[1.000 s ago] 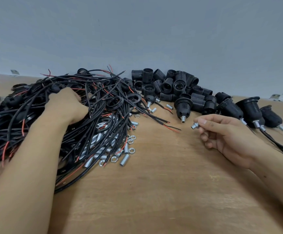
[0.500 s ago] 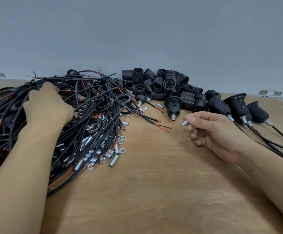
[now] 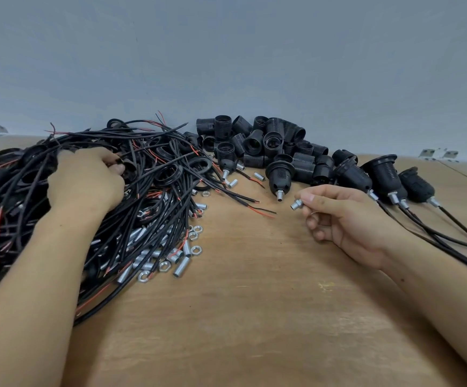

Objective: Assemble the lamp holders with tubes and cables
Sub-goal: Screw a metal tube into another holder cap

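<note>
Your right hand (image 3: 349, 219) pinches a short threaded metal tube (image 3: 296, 204) between thumb and forefinger; its free end projects at 9 o'clock from the fingertips, clear of the tabletop (image 3: 254, 317). The remaining fingers (image 3: 314, 222) are curled under. Your left hand (image 3: 84, 181) rests on the cable pile (image 3: 148, 191), fingers curled into it; what they hold cannot be told. Loose tubes and nuts (image 3: 171, 258) lie at the pile's 5 o'clock edge. Lamp holders (image 3: 268, 146) are heaped at 12 o'clock.

Cables (image 3: 148, 191) left on table (image 3: 254, 317), holders (image 3: 268, 146) behind, nuts (image 3: 196, 250) btwn.
</note>
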`<state>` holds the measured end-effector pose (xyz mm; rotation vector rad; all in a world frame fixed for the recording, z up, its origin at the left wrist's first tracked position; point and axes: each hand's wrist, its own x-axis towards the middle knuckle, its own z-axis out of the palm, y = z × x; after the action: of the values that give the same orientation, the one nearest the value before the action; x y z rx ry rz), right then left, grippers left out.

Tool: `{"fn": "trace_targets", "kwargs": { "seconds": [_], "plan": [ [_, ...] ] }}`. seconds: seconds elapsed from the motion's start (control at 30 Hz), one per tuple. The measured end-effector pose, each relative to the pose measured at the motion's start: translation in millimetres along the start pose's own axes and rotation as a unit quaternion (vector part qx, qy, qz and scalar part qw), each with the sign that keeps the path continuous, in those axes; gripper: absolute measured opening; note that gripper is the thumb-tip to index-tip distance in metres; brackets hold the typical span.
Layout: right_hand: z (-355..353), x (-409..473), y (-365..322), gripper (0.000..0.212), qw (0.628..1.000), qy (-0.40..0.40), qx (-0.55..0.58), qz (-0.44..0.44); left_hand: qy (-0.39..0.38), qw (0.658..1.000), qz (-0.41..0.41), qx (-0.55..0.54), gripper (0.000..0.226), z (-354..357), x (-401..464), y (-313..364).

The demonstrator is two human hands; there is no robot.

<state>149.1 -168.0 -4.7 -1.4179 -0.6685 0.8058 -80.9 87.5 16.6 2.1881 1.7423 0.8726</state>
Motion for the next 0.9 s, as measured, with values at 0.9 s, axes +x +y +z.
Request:
{"fn": "trace_targets", "kwargs": {
  "seconds": [0.9],
  "plan": [
    [16,-13,0,0.021,0.979,-0.047,-0.038,-0.193,-0.458,0.639,0.144,-0.600,0.045,33,-102,76]
  ]
}}
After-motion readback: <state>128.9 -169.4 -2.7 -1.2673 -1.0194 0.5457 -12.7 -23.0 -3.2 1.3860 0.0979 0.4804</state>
